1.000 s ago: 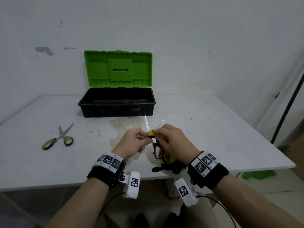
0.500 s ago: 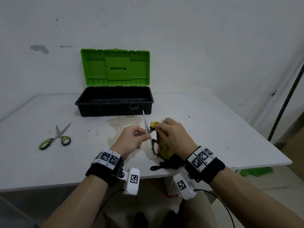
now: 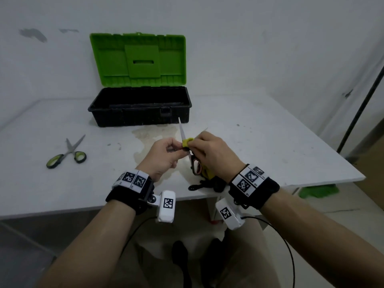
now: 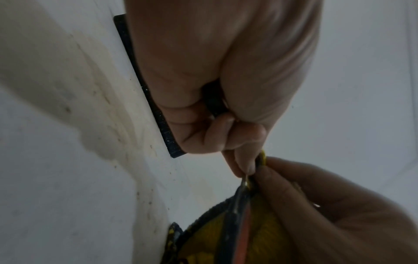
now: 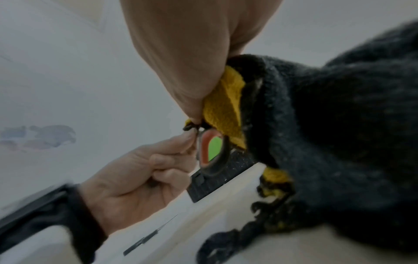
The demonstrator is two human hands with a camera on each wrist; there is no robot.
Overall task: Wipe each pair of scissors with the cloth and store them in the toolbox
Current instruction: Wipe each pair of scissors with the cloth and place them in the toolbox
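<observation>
A pair of scissors with black-and-red handles (image 3: 195, 165) is held upright over the table's front, its blades spread and pointing up. My left hand (image 3: 166, 154) pinches it near the pivot. My right hand (image 3: 212, 152) grips a yellow-and-black cloth (image 3: 188, 141) pressed around the base of a blade. The left wrist view shows my left hand's fingers (image 4: 244, 160) on the metal beside the cloth (image 4: 271, 241). In the right wrist view the cloth (image 5: 339, 125) hangs from my right hand (image 5: 192, 53) beside the handle loop (image 5: 212, 153). Green-handled scissors (image 3: 68, 154) lie at the left.
The black toolbox (image 3: 139, 115) stands with its green lid (image 3: 138, 59) up at the back centre of the white table (image 3: 270, 142). A stain (image 3: 153, 134) marks the surface in front of the box. The table's front edge runs just under my wrists.
My right hand has worked the cloth a little along the blades while my left hand keeps its pinch. The blade tip now stands slightly higher against the toolbox front.
</observation>
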